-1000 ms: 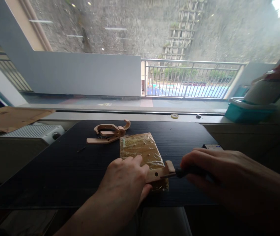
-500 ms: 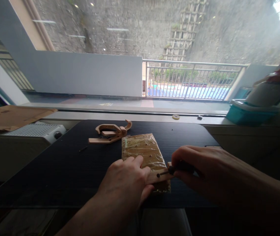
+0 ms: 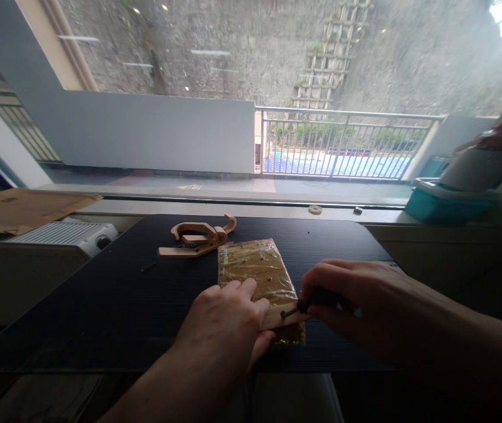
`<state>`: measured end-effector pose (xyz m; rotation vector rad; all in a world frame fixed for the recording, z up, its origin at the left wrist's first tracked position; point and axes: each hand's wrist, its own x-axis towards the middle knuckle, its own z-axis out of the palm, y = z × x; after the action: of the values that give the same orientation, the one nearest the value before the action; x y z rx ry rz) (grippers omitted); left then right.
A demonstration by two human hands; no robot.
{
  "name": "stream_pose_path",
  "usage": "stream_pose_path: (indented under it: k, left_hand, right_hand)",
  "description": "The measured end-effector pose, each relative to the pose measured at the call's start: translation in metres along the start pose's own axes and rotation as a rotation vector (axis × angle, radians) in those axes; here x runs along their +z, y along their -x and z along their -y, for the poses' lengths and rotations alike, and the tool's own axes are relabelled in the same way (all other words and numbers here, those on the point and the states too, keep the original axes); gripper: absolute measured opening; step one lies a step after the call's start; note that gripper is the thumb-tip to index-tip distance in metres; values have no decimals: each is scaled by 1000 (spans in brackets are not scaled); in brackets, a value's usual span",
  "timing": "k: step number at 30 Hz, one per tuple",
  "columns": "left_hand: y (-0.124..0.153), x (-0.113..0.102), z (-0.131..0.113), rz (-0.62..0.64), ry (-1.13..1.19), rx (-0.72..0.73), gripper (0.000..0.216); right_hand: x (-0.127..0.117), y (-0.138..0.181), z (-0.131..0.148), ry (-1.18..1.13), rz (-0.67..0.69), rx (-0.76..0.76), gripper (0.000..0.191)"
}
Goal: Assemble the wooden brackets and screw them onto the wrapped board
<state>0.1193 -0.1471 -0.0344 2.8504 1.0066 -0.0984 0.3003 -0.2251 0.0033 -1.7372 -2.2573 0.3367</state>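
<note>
My left hand (image 3: pixel 227 317) is closed on a flat light wooden piece (image 3: pixel 272 319) and presses it down onto a wooden board in clear plastic wrap (image 3: pixel 253 261). Several small pegs or screws stick up from the wrapped board. In my right hand (image 3: pixel 348 294) is a screwdriver (image 3: pixel 295 308) with a dark handle, mostly hidden by the fingers. Its shaft slopes down to the left, and the tip meets a dark spot on the wooden piece, a screw or a hole. Beyond the board lies an assembled wooden piece with curved arms (image 3: pixel 202 237).
The black table (image 3: pixel 114 311) has rounded corners. A small dark screw-like rod (image 3: pixel 148 267) lies on its left part. On the window sill sit a roll of tape (image 3: pixel 315 210) and a teal box (image 3: pixel 449 202). A heater (image 3: pixel 66 235) with cardboard (image 3: pixel 26 208) on it stands left.
My right hand has shifted slightly left with the screwdriver, bringing its tip onto the dark spot in the wooden piece. My left hand has stayed in place.
</note>
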Motion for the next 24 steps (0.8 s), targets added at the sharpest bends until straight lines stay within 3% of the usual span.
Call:
stream_pose_path:
  k: [10,24]
  left_hand:
    - [3,3,3,-44,12,23,17]
    - [-1,1,-1,-15,-7,5,21]
  right_hand:
    - [5,-7,-5,31,-67,-46,7]
    - [2,-13,0,64,22,-112,6]
